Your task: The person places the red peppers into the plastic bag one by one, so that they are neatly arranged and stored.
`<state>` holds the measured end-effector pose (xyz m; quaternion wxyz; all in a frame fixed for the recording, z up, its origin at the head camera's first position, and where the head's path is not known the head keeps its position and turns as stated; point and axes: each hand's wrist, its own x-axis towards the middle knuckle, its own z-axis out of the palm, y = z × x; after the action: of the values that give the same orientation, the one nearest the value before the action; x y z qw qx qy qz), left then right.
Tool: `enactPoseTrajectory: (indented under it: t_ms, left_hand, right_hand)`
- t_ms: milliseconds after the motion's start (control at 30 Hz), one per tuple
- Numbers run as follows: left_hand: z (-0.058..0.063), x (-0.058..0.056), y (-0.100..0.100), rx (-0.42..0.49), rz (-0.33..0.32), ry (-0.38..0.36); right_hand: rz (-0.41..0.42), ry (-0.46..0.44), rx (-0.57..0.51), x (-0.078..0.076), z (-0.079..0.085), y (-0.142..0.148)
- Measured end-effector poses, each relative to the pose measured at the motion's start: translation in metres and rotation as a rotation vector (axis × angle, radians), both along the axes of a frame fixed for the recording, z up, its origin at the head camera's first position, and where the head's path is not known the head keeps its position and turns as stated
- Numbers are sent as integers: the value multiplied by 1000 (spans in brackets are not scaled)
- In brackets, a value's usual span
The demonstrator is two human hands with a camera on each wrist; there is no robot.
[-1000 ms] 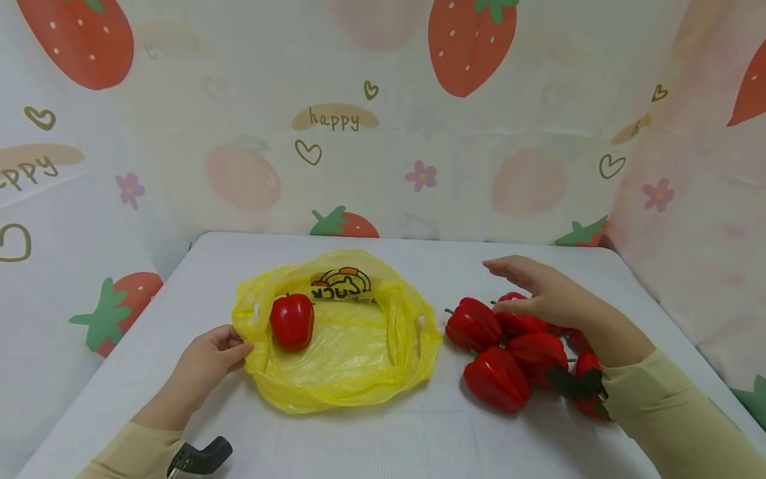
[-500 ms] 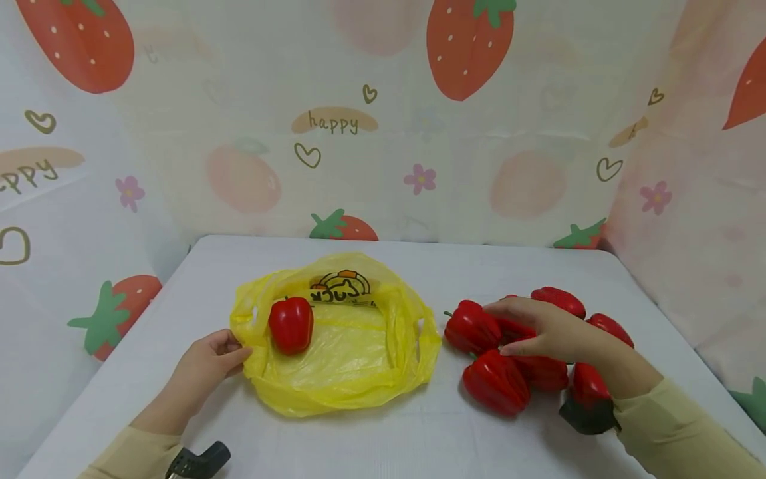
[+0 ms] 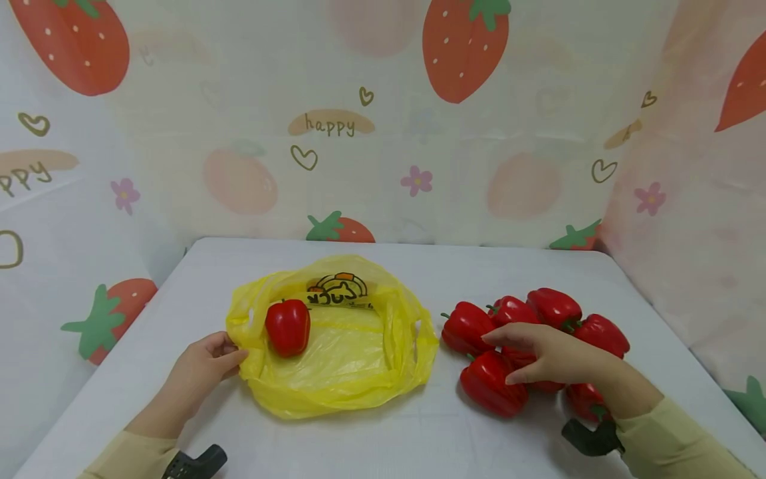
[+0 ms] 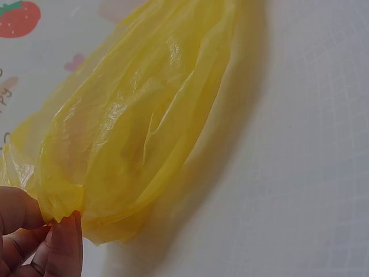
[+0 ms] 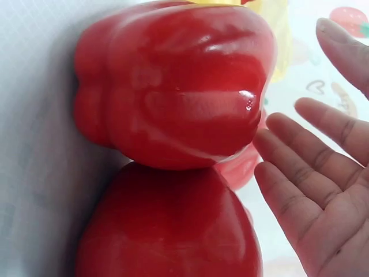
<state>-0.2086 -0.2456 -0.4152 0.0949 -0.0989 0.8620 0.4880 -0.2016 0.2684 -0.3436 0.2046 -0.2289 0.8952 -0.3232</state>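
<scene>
Bag (image 3: 326,396) with one red pepper (image 3: 288,328) inside;
left hand (image 3: 200,366) pinches its side; right hand (image 3: 556,357), fingers extended and apart, hangs over more peppers (image 3: 493,387)

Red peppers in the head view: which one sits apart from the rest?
The leftmost pepper, alone inside the yellow bag, near its left side; the others cluster outside the bag, near the right hand.
</scene>
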Motion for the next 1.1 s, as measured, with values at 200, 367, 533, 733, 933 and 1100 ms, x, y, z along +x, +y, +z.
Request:
enactPoseTrajectory:
  t_ms: [200,367,533,733,933,1100]
  left_hand:
    - [0,0,0,-1,1,-2]
    - [0,1,1,4,-4,8]
    - [1,2,1,8,-8,21]
    - [0,1,1,9,-6,17]
    - [0,1,1,7,-10,17]
    - [-1,1,0,7,-13,17]
  right_hand:
    - [38,-8,20,3,-5,1]
    - [80,28,67,6,-10,1]
    - [93,49,104,9,-13,2]
    - [87,63,161,12,-11,-1]
    - [61,65,202,14,-10,-5]
    - [49,70,215,14,-13,-6]
